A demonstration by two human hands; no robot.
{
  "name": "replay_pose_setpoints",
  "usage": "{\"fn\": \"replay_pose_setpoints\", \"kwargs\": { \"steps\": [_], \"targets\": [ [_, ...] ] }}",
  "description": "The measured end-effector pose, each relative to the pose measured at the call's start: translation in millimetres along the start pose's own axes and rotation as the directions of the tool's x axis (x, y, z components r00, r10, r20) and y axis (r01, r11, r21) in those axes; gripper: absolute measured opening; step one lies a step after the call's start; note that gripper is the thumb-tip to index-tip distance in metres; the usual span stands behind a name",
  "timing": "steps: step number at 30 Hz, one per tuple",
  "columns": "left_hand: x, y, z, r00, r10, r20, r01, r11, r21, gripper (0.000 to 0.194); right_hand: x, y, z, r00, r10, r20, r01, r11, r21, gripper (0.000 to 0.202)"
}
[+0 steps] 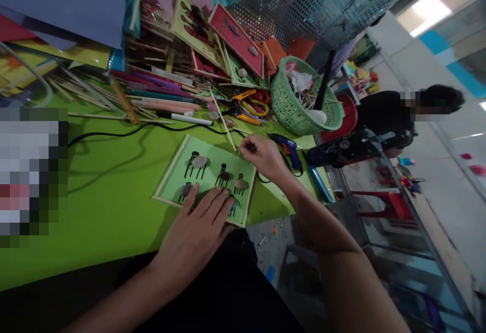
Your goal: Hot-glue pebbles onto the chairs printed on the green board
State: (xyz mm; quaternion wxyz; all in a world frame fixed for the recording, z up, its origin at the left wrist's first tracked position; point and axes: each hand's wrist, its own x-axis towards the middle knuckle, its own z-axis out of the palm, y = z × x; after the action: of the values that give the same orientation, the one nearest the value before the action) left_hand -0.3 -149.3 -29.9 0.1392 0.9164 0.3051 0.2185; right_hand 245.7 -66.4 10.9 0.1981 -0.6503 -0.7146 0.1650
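A light green card (205, 190) lies on the green table, with stones glued among black drawn figures. Thin wooden strips edge its left, bottom and right sides. My left hand (201, 216) rests flat on the card's lower part, fingers spread, covering some of the figures. At the card's upper right corner, my right hand (260, 156) has its fingers pinched together; what is between them is too small to make out. A thin wooden stick (224, 120) slants down to just beside those fingertips. The blue glue gun (289, 152) lies right of my right hand.
Behind the card lie markers (186, 117), scissors (252, 105), loose sticks and finished stone pictures (237, 34). A green basket (294, 108) stands at the back right. A black cable crosses the green table (114, 196). A person (391, 110) is farther right.
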Motion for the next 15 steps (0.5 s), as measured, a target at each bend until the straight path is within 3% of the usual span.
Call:
{"fn": "replay_pose_setpoints", "kwargs": {
  "steps": [10, 15],
  "targets": [
    [-0.5, 0.3, 0.4, 1.000, 0.003, -0.006, -0.003, 1.000, -0.008, 0.037, 6.7, 0.3, -1.0, 0.997, -0.042, -0.059, 0.039, 0.998, -0.052, 0.005],
    [0.8, -0.3, 0.0, 1.000, 0.004, 0.008, -0.004, 1.000, 0.003, 0.037, 7.3, -0.8, -0.8, 0.998, -0.014, -0.055, 0.019, 0.996, 0.090, 0.006]
  ]
}}
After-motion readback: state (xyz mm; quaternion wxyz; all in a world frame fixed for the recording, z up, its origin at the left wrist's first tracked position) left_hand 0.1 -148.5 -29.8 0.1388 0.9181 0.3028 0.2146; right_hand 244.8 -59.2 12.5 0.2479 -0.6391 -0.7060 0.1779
